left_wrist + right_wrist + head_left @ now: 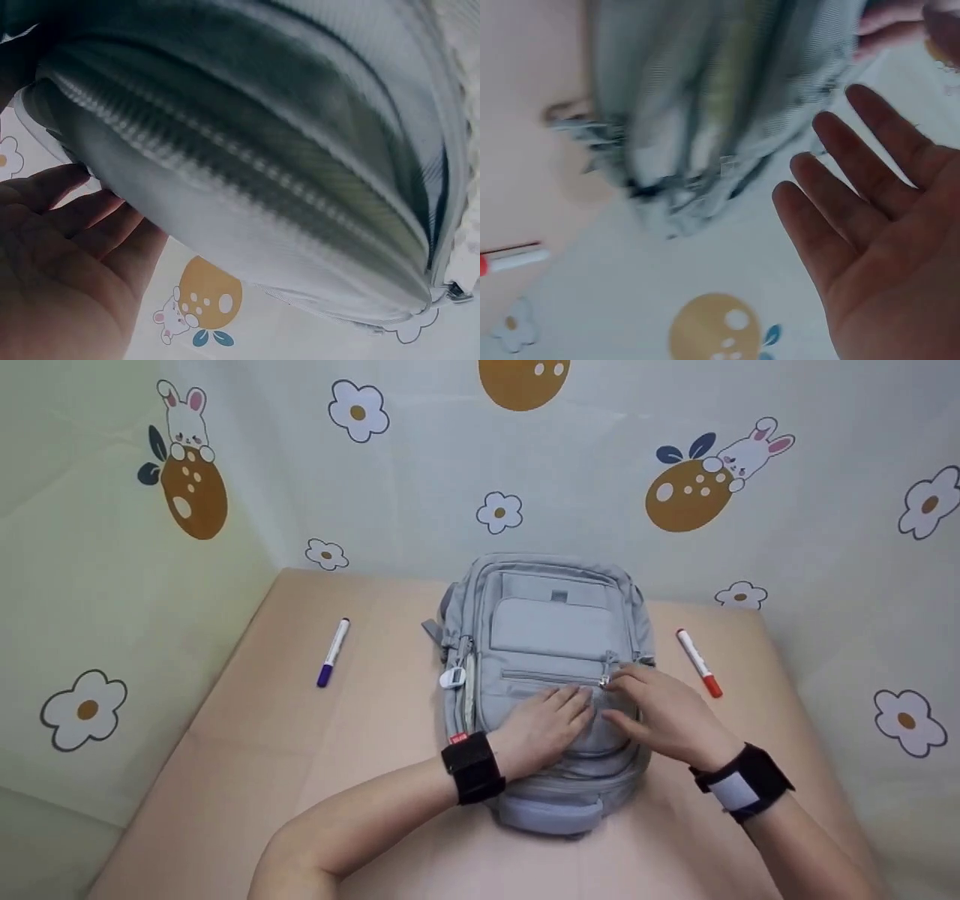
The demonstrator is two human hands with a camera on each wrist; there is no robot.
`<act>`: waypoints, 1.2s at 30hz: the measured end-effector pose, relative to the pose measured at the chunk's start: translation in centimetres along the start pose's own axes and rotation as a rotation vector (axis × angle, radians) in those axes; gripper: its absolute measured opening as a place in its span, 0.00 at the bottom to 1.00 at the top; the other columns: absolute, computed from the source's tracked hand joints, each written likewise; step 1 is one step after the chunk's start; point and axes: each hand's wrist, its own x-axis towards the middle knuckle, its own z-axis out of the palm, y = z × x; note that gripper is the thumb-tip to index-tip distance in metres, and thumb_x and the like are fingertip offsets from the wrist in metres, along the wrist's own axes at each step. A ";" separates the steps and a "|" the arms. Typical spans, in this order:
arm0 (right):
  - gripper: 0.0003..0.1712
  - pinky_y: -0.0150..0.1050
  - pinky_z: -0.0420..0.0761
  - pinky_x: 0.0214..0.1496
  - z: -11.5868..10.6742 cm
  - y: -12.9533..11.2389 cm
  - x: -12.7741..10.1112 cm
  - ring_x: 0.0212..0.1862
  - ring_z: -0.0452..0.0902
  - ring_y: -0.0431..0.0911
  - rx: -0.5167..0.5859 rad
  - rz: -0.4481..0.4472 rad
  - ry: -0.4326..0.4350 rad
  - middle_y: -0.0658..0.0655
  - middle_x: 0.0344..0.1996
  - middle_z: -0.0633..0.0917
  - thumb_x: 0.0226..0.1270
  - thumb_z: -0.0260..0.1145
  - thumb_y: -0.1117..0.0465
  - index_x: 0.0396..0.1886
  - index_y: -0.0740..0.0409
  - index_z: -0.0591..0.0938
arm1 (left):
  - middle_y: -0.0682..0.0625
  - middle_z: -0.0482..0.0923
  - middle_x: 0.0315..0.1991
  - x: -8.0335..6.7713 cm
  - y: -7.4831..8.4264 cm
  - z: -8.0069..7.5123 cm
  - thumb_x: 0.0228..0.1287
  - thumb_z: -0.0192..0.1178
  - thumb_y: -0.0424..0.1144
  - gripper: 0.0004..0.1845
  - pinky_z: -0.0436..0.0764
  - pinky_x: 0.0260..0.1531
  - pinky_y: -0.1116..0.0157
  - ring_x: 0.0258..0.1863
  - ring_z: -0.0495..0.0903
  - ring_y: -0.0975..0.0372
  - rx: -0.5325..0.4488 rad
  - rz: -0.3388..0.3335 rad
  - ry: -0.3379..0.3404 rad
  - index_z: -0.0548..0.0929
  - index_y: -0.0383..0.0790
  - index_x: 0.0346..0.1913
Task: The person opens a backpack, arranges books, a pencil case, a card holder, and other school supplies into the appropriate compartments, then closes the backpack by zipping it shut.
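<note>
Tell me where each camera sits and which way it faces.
Head: worn on the head, looking forward and down at the backpack; the left grip, right grip and both forearms show.
Left wrist: worn there, facing the backpack's zipper teeth along the palm side; the left grip's palm and fingers show at left.
Right wrist: worn there, facing the blurred backpack past the right grip's palm and fingers; more fingers show at the top edge, whose I cannot tell.
Shared: head and right wrist both show the red-ended marker.

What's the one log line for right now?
left hand: on backpack | right hand: near zipper pull | purple-capped marker: table, left of backpack | red-capped marker: table, right of backpack
</note>
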 end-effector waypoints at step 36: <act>0.36 0.53 0.58 0.77 3.7 -4.6 18.9 0.78 0.53 0.60 0.009 -0.102 -0.392 0.64 0.75 0.67 0.66 0.69 0.49 0.71 0.58 0.75 | 0.42 0.82 0.47 -5.7 -13.8 1.6 0.64 0.67 0.39 0.17 0.80 0.45 0.48 0.47 0.81 0.46 -0.621 -0.736 -0.062 0.78 0.38 0.53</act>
